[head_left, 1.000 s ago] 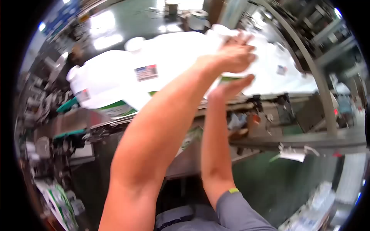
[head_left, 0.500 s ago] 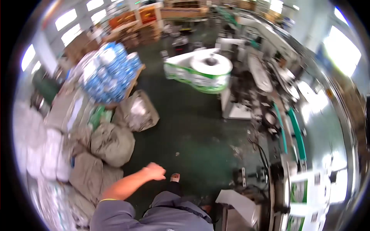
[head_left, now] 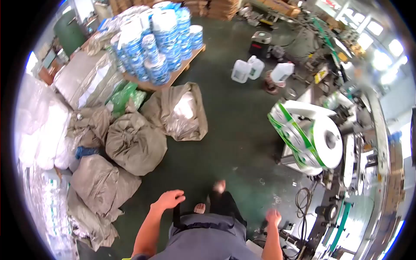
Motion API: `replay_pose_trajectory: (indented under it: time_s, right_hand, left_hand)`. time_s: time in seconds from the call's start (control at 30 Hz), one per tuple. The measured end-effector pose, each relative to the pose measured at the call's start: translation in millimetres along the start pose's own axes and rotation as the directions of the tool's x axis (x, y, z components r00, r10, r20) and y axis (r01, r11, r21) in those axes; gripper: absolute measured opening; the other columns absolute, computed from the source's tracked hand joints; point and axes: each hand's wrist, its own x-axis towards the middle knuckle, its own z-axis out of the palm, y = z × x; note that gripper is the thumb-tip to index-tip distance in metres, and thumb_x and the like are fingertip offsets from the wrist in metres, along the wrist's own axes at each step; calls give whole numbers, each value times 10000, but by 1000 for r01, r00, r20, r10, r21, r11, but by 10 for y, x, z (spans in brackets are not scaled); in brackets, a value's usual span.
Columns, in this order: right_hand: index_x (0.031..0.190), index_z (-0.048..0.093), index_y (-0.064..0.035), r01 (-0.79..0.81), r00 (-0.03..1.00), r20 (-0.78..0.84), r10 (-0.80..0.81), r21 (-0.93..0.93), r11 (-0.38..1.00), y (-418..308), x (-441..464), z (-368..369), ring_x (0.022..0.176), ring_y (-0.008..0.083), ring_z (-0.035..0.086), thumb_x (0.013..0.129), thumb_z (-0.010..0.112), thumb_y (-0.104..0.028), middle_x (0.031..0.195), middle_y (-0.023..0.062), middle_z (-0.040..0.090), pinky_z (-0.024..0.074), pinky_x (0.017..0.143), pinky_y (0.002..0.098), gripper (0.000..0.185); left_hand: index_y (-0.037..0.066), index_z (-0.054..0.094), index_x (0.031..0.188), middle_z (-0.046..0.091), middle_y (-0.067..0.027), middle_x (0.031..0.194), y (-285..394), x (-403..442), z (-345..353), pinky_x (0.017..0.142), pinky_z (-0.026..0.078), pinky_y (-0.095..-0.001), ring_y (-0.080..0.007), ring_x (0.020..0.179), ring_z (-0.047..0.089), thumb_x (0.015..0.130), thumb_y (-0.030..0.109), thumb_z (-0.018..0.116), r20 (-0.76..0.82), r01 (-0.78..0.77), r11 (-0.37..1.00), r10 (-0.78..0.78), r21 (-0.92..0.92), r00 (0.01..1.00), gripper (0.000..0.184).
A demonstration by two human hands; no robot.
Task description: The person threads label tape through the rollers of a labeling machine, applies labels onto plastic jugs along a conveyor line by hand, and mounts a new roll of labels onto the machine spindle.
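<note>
Neither grip showed anything in it: the left hand (head_left: 170,199) hung in front of the body with its fingers loosely curled and partly open, while the right hand (head_left: 273,216) was too small and blurred to tell how far it was open. Nearest the left lay a tied woven sack (head_left: 136,145) on the floor (head_left: 234,147), apart from the fingers; nearest the right were looped black cables (head_left: 304,216), beside the machinery. With one foot (head_left: 220,186) ahead of the other (head_left: 199,208), the person seemed to be walking, a step best made along the middle of the floor, arms close, feet well away from the sack and the cables, and elbows away from the large green-and-white label roll (head_left: 320,138). Compared with the frame half a second earlier, the right hand had come into view low on the right, and the white jugs that had stood at the lower right had left the view. The label roll sat lower and farther right, seen more from its face, and the blue-printed rolls (head_left: 164,39) on the wooden pallet (head_left: 195,57) appeared higher, sharper and larger, which suggested that the head had turned or advanced.
</note>
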Motion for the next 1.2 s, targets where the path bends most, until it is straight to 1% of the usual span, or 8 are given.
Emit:
replay_pose_trajectory:
  time_s: [0.3,0.33,0.43,0.5,0.63,0.93,1.03,1.2]
  right_hand:
    - [1140,707,-42,0,895,346,281,-630,777,-1516,1220,4492,745,112,676,1004,628,-232,926,62,747,523,568,263,246]
    - [1143,712,-59,45,887,381,262,-635,771,-1577,1343,4872,777,111,681,1005,624,-238,940,53,748,523,585,271,243]
    - [1163,718,-49,178,818,542,193,-557,811,-2243,1277,6017,806,120,688,1007,649,-241,969,42,758,533,673,273,256]
    - [1167,721,-32,394,721,690,64,-485,781,-2513,1481,6592,827,120,692,1010,649,-226,986,49,764,538,706,271,259]
    - [1124,737,-29,386,792,606,-69,-411,826,-3050,1806,7196,778,116,674,1002,664,-238,933,56,759,521,660,274,253]
    - [754,725,-78,620,728,663,174,-745,245,-2560,4070,7121,539,195,622,964,596,-312,671,65,677,492,503,371,340]
    - [776,716,-143,-207,856,107,506,-826,525,-3330,4326,8166,560,203,639,962,630,-260,690,49,668,496,478,378,236]
    - [914,693,-47,291,795,562,229,-685,668,-4905,5835,10308,622,157,629,964,661,-191,758,62,678,477,508,286,156]
  left_hand:
    - [124,584,785,528,23,650,-2320,514,-24,436,355,-258,-102,507,489,988,226,636,-502,112,688,-621,-717,602,233]
    - [161,535,760,516,28,643,-1308,431,-593,413,301,-246,-103,465,447,992,215,594,11,128,48,-906,-991,423,245]
    - [243,505,746,561,-10,650,-1698,383,-274,381,294,-287,-143,444,465,1021,376,480,278,201,-232,-928,-952,247,306]
    - [173,539,781,575,-49,682,-2185,417,91,382,325,-310,-171,458,502,987,243,527,495,74,-616,-550,-785,673,218]
    - [130,549,797,573,-59,693,-2157,1822,-776,384,315,-298,-167,462,497,950,181,553,148,323,111,-721,-940,677,162]
    - [9,708,1053,720,-54,876,-701,6071,-4790,600,500,-268,-130,708,671,1026,249,619,-347,-20,399,-769,-917,537,258]
    - [12,715,1051,739,-68,892,-424,7095,-5328,603,508,-279,-138,737,695,1026,258,621,-348,-23,387,-801,-922,487,264]
    - [-9,748,1009,761,-136,866,-290,8215,-5465,663,561,-367,-221,791,753,976,257,644,-256,391,478,-829,-787,498,287]
